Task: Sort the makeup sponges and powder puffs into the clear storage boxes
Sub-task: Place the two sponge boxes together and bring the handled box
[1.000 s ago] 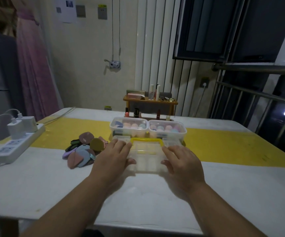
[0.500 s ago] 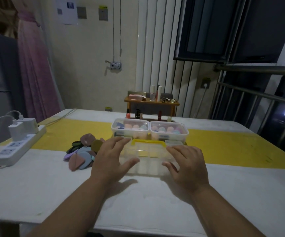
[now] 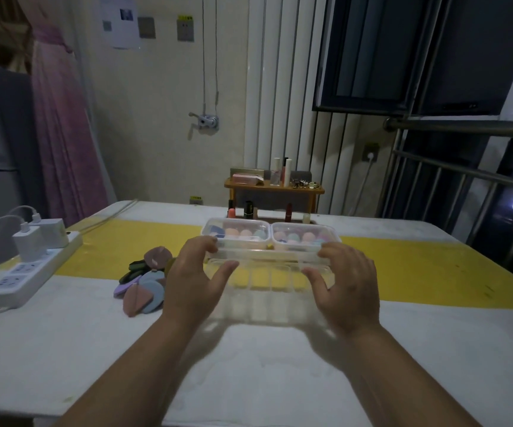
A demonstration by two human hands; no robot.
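Since half a second ago we have swung the lid point(image 3: 267, 257) of the divided clear box point(image 3: 267, 291) up off its base: its yellow handle point(image 3: 269, 246), then plain on top, now shows only as a speck beyond the tilted lid. To finish opening it well, we judge that both ends should rise evenly while the base stays flat on the table point(image 3: 64, 349), and that we should mind the two small clear boxes point(image 3: 235, 234) just behind, which the lid could knock. Our left hand point(image 3: 193, 278) grips the lid's left end, fingers curled over its far edge, thumb reaching along the near side; our right hand point(image 3: 346, 288) holds the right end likewise. We make out nothing in the compartments beneath. Pastel sponges point(image 3: 293, 237) already fill the small boxes, while the powder puffs point(image 3: 144, 282) lie heaped just left of our left hand, unsorted. Further left sits a power strip point(image 3: 24, 269).
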